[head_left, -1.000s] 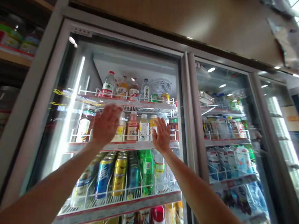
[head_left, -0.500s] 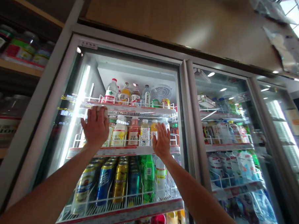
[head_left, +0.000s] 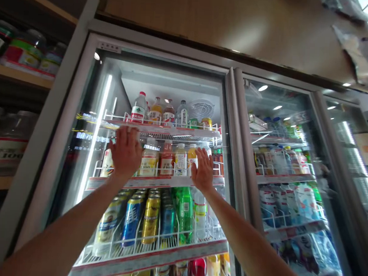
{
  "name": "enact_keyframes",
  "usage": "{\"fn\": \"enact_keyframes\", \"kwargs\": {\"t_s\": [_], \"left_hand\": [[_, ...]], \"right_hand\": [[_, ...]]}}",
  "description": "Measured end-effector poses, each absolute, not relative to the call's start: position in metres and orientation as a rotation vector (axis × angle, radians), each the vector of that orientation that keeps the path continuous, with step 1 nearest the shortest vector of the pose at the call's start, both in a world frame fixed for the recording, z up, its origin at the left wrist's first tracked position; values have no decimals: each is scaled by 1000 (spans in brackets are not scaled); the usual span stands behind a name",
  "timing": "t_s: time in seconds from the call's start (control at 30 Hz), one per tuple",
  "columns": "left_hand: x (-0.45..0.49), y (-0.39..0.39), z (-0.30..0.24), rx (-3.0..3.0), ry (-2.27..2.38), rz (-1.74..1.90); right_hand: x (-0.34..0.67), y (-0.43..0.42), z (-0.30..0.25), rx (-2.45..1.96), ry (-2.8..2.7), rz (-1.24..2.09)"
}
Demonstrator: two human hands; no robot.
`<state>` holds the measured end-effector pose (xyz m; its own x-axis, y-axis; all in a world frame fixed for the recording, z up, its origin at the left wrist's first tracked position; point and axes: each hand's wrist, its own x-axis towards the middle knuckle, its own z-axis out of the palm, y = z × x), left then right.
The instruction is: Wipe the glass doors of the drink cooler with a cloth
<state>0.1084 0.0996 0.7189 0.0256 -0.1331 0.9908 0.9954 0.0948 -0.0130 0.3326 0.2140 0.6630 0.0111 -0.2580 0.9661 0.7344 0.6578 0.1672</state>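
In the head view I face a tall glass-fronted drinks fridge. My left hand [head_left: 126, 154] is raised flat against or close to its closed glass door [head_left: 171, 82], with a pale cloth [head_left: 135, 132] partly showing behind the fingertips. Most of that cloth is hidden by the hand. Farther right, my right hand [head_left: 203, 171] has its fingers stretched out at the same door, with no object in it. Behind the glass, bottles of juice [head_left: 166, 159] and an orange drink bottle [head_left: 192, 156] stand on the middle shelf between the hands.
Cans [head_left: 151, 218] and a green bottle [head_left: 185, 213] fill the lower wire shelf. A door frame [head_left: 244, 157] separates this door from another stocked fridge door [head_left: 280, 166]. Wooden shelves [head_left: 22, 74] with jars are at left. Above runs a wooden panel [head_left: 192, 20].
My left hand has slid a little to the right across the door, the cloth with it. My right hand stays at nearly the same spot. The view has shifted slightly.
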Motion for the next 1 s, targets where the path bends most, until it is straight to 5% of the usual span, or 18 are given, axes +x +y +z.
{"fn": "enact_keyframes", "kwargs": {"t_s": [0.17, 0.4, 0.57, 0.8, 1.0], "left_hand": [[124, 103, 703, -1443, -987, -716], [70, 79, 710, -807, -1198, -1381], [113, 100, 696, -1362, -1019, -901], [87, 79, 712, -881, -1171, -1358], [128, 103, 707, -1396, -1022, -928]], "right_hand": [[334, 214, 662, -444, -1351, -810], [331, 214, 663, -467, -1338, -832], [333, 213, 664, -449, -1352, -821], [331, 215, 664, -480, -1332, -846], [333, 214, 664, -478, -1348, -837]]}}
